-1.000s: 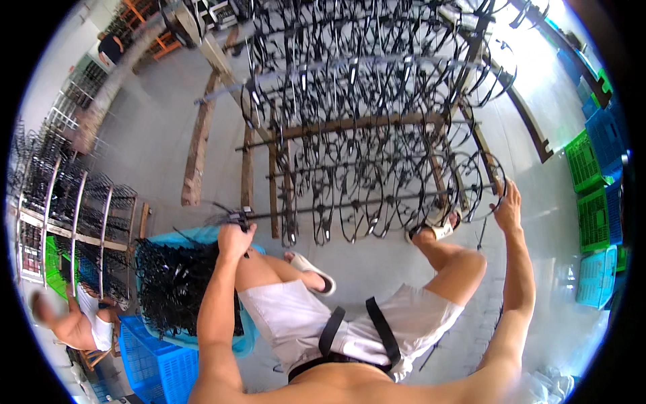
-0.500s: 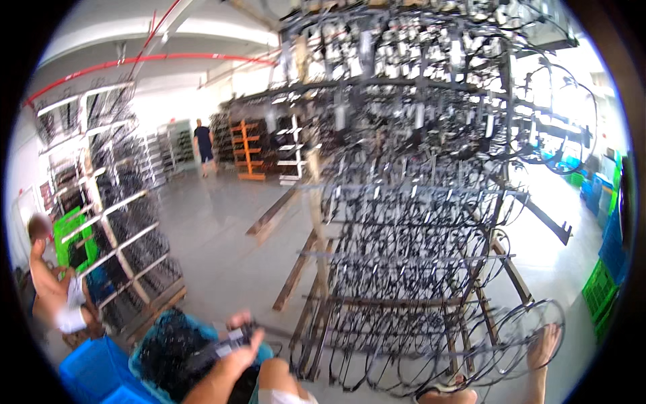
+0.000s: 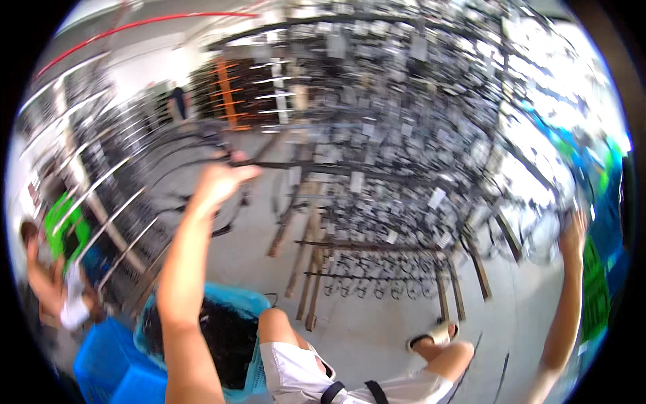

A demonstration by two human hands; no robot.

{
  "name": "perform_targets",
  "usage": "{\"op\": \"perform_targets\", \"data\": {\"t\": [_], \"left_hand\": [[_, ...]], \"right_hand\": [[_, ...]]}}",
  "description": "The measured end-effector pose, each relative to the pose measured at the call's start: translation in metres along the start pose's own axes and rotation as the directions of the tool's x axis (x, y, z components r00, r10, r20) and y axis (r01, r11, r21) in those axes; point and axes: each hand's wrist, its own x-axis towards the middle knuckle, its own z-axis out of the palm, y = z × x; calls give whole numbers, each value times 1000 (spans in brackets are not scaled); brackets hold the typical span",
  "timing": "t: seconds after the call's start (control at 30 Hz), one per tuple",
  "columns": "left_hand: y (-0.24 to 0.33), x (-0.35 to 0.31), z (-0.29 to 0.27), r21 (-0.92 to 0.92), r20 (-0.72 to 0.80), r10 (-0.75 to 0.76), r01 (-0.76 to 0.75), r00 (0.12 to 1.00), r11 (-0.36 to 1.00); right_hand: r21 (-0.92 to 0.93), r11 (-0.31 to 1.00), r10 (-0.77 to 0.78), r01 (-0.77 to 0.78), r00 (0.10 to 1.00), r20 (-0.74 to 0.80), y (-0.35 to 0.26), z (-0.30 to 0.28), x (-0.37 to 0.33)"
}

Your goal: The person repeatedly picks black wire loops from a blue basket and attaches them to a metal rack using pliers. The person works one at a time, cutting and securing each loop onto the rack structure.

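Note:
My left hand (image 3: 219, 182) is raised at the left side of the rack, its fingers closed on black cables (image 3: 232, 212). Loops of these spread left of the hand and hang below it. A dark bar (image 3: 323, 167) hung with labelled black cables runs right from beside this hand; I cannot tell whether the hand grips the bar too. My right hand (image 3: 573, 236) is stretched out at the far right, next to thin, smeared cable loops (image 3: 542, 236). Blur hides what its fingers hold. Rows of black cables with white tags hang from the rack (image 3: 390, 246).
Below my left arm stands a light-blue basket (image 3: 235, 291) of black parts, beside a blue crate (image 3: 111, 357). Wooden rack feet (image 3: 481, 273) jut over the floor. A person (image 3: 57, 286) sits at left near another rack (image 3: 101, 209); a second person (image 3: 178, 104) is farther back. Green crates (image 3: 595, 289) stand right.
Both hands have risen, the left from over the basket to the rack's side, the right up along the right edge. The cable-hung bar is higher, and my view has tilted down.

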Motion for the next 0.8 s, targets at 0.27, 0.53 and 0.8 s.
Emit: {"op": "perform_targets", "data": {"t": [0.27, 0.53, 0.8], "left_hand": [[-21, -1, -56, -91, 102, 23, -14, 994, 996], [-39, 18, -15, -26, 92, 93, -91, 991, 996], [-34, -178, 48, 115, -89, 327, -317, 941, 942]], "right_hand": [[174, 949, -217, 263, 945, -244, -95, -28, 105], [124, 936, -285, 330, 915, -285, -60, 10, 91], [340, 626, 497, -702, 695, 519, -16, -55, -310]]}}
